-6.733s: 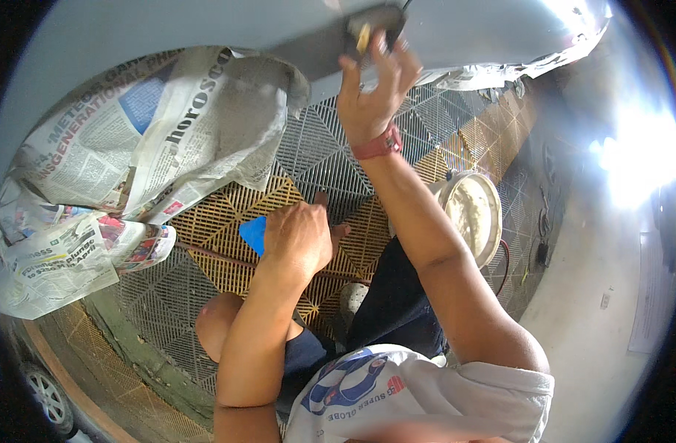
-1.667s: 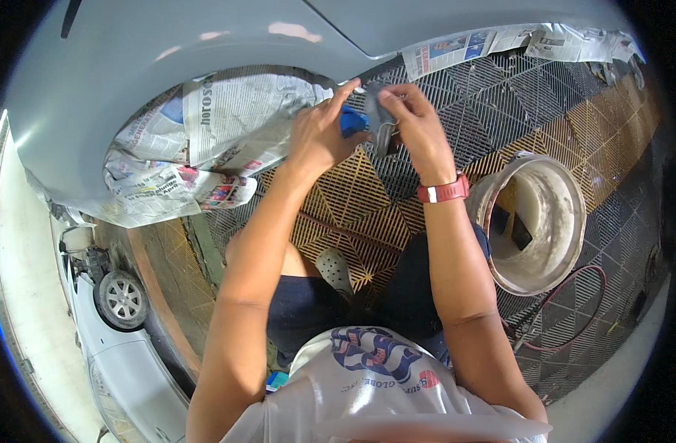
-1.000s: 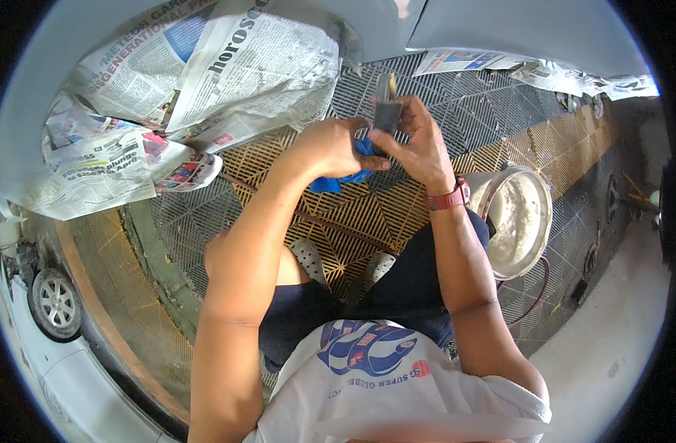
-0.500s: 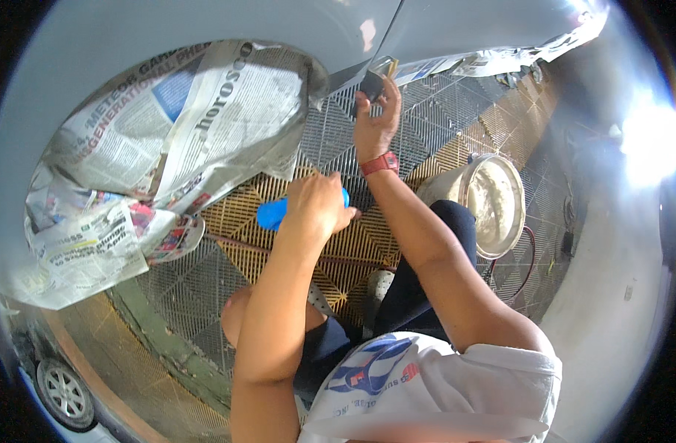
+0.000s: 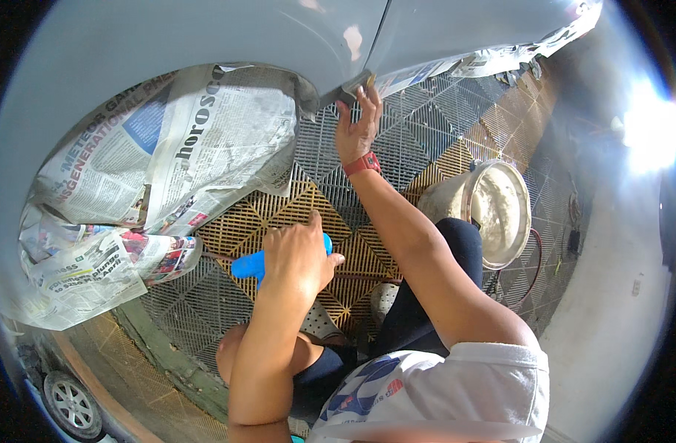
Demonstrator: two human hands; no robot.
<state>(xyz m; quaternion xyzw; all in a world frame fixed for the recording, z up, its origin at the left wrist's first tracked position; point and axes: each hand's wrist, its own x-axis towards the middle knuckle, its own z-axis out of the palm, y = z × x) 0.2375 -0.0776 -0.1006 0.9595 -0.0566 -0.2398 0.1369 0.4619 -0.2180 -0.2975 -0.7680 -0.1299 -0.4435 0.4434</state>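
My left hand (image 5: 297, 258) is closed around a blue rounded plastic object (image 5: 249, 266); the fingers cover most of it, so its kind does not show. Farther forward, my right hand (image 5: 361, 118), with a red watch at the wrist, grips a dark grey sanding pad (image 5: 350, 90) with a yellowish edge. That pad is against the lower edge of the grey car body (image 5: 279, 44), between the wheel arch and a panel seam. Newspaper (image 5: 227, 133) covers the wheel arch beside it.
A whitish bucket (image 5: 496, 214) stands right of my knee, with a dark red hose (image 5: 536, 269) by it. Slatted floor tiles (image 5: 404, 140) lie beneath. A bright lamp (image 5: 652, 129) shines at right. Another car's wheel (image 5: 73, 404) shows at lower left.
My right hand has moved left and slightly nearer with the pad, which is now against the body edge. My left hand has come left and nearer with the blue object.
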